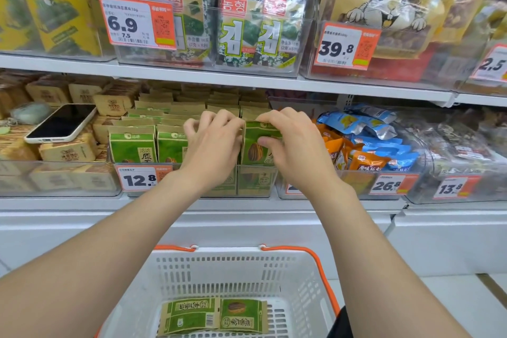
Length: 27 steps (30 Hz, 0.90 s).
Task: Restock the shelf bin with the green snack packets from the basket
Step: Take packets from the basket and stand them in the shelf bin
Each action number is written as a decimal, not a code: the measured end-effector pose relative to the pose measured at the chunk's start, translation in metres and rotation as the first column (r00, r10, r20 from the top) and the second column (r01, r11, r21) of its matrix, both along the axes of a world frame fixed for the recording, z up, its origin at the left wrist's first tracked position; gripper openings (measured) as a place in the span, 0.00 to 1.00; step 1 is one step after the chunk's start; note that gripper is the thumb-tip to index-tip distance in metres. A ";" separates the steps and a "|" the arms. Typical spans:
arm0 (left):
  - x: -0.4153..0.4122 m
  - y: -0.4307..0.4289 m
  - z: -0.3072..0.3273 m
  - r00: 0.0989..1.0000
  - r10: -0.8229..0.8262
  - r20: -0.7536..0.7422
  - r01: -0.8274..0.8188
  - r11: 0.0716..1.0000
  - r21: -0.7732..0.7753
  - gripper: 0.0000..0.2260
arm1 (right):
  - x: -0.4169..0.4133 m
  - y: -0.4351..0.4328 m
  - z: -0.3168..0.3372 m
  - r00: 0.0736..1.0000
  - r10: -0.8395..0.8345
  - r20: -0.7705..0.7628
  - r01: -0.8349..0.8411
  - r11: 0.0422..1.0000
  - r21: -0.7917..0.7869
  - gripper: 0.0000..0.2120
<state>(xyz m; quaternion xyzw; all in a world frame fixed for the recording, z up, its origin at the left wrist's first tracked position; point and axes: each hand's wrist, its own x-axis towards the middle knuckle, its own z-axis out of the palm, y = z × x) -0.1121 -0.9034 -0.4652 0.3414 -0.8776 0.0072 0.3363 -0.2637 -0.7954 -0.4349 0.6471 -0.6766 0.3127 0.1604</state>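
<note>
Green paper snack packet, pinched by left hand and right hand, stands in the crowded clear plastic bin. Pushing hard could crumple it.

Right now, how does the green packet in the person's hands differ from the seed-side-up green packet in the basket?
The held packet stands upright in the shelf bin; the basket packet lies flat on the basket floor. The held packet is pinched by the right hand, with the left hand curled at its top edge; the basket packet is untouched. Both are green with a sunflower seed picture.
</note>
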 end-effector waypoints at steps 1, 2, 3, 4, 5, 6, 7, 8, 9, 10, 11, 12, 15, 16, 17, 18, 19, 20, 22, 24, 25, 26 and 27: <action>-0.002 -0.001 0.003 1.000 0.011 -0.021 -0.010 1.000 0.020 0.05 | 0.000 0.000 0.000 1.000 -0.001 0.015 0.001 1.000 0.011 0.13; -0.003 -0.002 0.007 0.999 0.023 -0.042 -0.021 0.999 0.039 0.03 | -0.002 -0.001 0.000 0.999 -0.011 0.041 0.010 0.999 0.031 0.14; -0.004 -0.002 0.011 0.998 0.032 -0.053 -0.030 0.998 0.056 0.01 | -0.006 -0.002 0.001 0.997 -0.023 0.070 0.019 0.998 0.054 0.14; -0.006 -0.003 0.014 0.998 0.039 -0.057 -0.034 0.997 0.071 0.01 | -0.009 -0.003 0.002 0.995 -0.036 0.090 0.029 0.996 0.080 0.15; -0.008 -0.003 0.017 0.997 0.040 -0.059 -0.034 0.996 0.088 0.02 | -0.012 -0.004 0.003 0.994 -0.051 0.096 0.040 0.993 0.108 0.17; -0.009 -0.005 0.019 0.997 0.037 -0.061 -0.031 0.994 0.106 0.03 | -0.013 -0.004 0.003 0.994 -0.061 0.088 0.048 0.989 0.137 0.20; -0.010 -0.007 0.020 0.997 0.031 -0.065 -0.024 0.993 0.118 0.04 | -0.013 -0.004 0.004 0.995 -0.065 0.077 0.052 0.985 0.165 0.23; -0.010 -0.008 0.020 0.997 0.025 -0.070 -0.016 0.992 0.127 0.05 | -0.012 -0.005 0.004 0.996 -0.067 0.067 0.053 0.981 0.188 0.27; -0.011 -0.011 0.019 0.997 0.022 -0.080 -0.011 0.991 0.132 0.07 | -0.010 -0.006 0.003 0.996 -0.068 0.059 0.054 0.977 0.206 0.30; -0.011 -0.013 0.018 0.995 0.024 -0.093 -0.011 0.991 0.136 0.08 | -0.009 -0.009 0.002 0.996 -0.072 0.046 0.061 0.974 0.219 0.32; -0.012 -0.015 0.017 0.994 0.028 -0.109 -0.012 0.990 0.140 0.10 | -0.008 -0.012 0.001 0.996 -0.082 0.018 0.076 0.971 0.226 0.33; -0.013 -0.016 0.015 0.992 0.031 -0.122 -0.013 0.990 0.143 0.10 | -0.008 -0.015 0.000 0.995 -0.095 -0.029 0.099 0.969 0.226 0.32; -0.016 -0.019 0.013 0.990 0.035 -0.139 -0.014 0.989 0.147 0.09 | -0.007 -0.023 -0.001 0.975 -0.125 -0.181 0.163 0.963 0.214 0.26; -0.016 -0.020 0.013 0.989 0.038 -0.141 -0.017 0.989 0.149 0.08 | -0.007 -0.024 0.000 0.965 -0.126 -0.230 0.176 0.961 0.214 0.23; -0.016 -0.021 0.012 0.989 0.041 -0.142 -0.019 0.988 0.152 0.07 | -0.006 -0.025 0.000 0.954 -0.124 -0.274 0.187 0.958 0.216 0.21; -0.017 -0.022 0.011 0.989 0.043 -0.145 -0.020 0.988 0.155 0.07 | -0.006 -0.025 -0.001 0.945 -0.122 -0.303 0.196 0.955 0.224 0.20; -0.017 -0.023 0.010 0.988 0.044 -0.150 -0.021 0.988 0.154 0.07 | -0.006 -0.025 -0.001 0.940 -0.124 -0.317 0.202 0.952 0.230 0.18; -0.017 -0.023 0.010 0.986 0.047 -0.159 -0.023 0.988 0.151 0.07 | -0.006 -0.025 -0.002 0.937 -0.128 -0.327 0.206 0.954 0.218 0.17; -0.018 -0.023 0.012 0.980 0.057 -0.190 -0.028 0.989 0.148 0.10 | -0.002 -0.023 -0.006 0.915 -0.145 -0.376 0.202 0.973 0.116 0.17; -0.017 -0.025 0.016 0.975 0.064 -0.211 -0.029 0.986 0.165 0.13 | 0.004 -0.023 -0.010 0.890 -0.170 -0.423 0.184 0.983 -0.008 0.17; -0.016 -0.027 0.018 0.977 0.061 -0.205 -0.024 0.984 0.179 0.13 | 0.007 -0.023 -0.010 0.888 -0.173 -0.426 0.178 0.984 -0.028 0.18; -0.015 -0.028 0.020 0.980 0.051 -0.193 -0.014 0.982 0.191 0.12 | 0.009 -0.023 -0.008 0.892 -0.168 -0.419 0.180 0.984 -0.013 0.18; -0.014 -0.029 0.020 0.983 0.033 -0.178 0.003 0.980 0.200 0.09 | 0.010 -0.023 -0.007 0.900 -0.162 -0.406 0.188 0.982 0.026 0.18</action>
